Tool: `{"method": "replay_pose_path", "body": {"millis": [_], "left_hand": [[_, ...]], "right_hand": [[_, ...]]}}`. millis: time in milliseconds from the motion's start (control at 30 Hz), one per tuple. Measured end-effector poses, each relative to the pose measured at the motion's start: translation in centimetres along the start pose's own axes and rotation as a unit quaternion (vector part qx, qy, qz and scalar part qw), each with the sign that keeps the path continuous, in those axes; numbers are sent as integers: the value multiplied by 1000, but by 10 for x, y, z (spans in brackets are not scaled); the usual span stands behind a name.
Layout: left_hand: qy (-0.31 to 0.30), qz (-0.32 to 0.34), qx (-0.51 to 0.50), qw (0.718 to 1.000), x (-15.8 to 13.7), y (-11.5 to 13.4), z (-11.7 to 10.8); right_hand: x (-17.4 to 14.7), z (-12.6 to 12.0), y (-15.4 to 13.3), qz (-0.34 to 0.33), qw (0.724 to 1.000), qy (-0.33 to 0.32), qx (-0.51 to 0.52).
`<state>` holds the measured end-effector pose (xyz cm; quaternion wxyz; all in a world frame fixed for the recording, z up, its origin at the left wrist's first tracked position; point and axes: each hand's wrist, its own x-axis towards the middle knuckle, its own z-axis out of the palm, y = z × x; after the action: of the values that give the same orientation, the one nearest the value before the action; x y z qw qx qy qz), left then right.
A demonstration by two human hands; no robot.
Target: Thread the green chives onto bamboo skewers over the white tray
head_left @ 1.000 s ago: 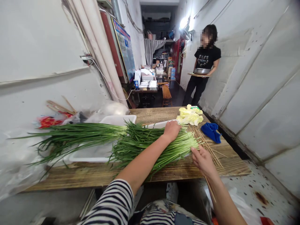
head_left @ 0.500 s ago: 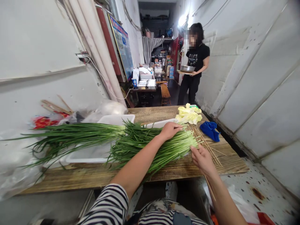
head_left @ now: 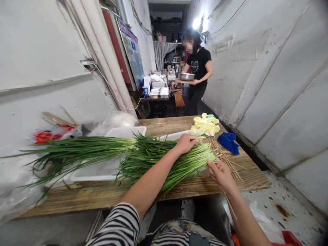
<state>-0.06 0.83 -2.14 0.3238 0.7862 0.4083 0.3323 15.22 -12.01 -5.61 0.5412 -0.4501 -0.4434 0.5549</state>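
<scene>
A thick pile of garlic chives (head_left: 164,159) lies across the table, pale stem ends to the right. My left hand (head_left: 187,143) rests over its far side, fingers pinched on stems near the cut ends. At the near right corner of the pile, my right hand (head_left: 220,171) is closed with its fingertips against the stem ends. A thin bamboo skewer (head_left: 230,204) sticks out below the right palm, held in that hand. Just right of the pile, several loose bamboo skewers (head_left: 227,159) lie on the wood. Exact fingertip contact is too small to see.
More chives (head_left: 84,148) lie over a white tray (head_left: 94,177) at left. Lettuce leaves (head_left: 205,125) and a blue cloth (head_left: 228,142) sit on the wooden table (head_left: 246,179) at right. A person (head_left: 198,65) carries a metal pot (head_left: 186,77) beyond the table.
The person in the background has moved left with the pot and leans toward the far table. Both my hands stay almost where they were on the chives.
</scene>
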Motion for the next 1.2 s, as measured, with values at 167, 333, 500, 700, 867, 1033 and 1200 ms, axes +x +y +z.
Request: {"method": "replay_pose_path", "body": {"millis": [167,333,500,700,867,1033,1200], "left_hand": [[-18,11,9,1000,0,3,1],[-22,8,7,1000,1,2,1],[-24,13,-1,1000,1,4,1],[-24,18,-14,999,1,5,1],[-24,26,-15,999,1,5,0],[-39,23,-19,999,1,4,2],[-83,33,2,996,-2,4,1]], "right_hand": [[1,0,0,5,1000,-5,6],[3,-2,1,2,1000,-2,-5],[4,-3,2,1,1000,-9,0],[5,-4,3,-2,1000,-16,2],[5,-4,4,1,1000,-16,4],[6,-5,5,5,1000,-17,5],[5,-5,4,7,1000,-10,2]]}}
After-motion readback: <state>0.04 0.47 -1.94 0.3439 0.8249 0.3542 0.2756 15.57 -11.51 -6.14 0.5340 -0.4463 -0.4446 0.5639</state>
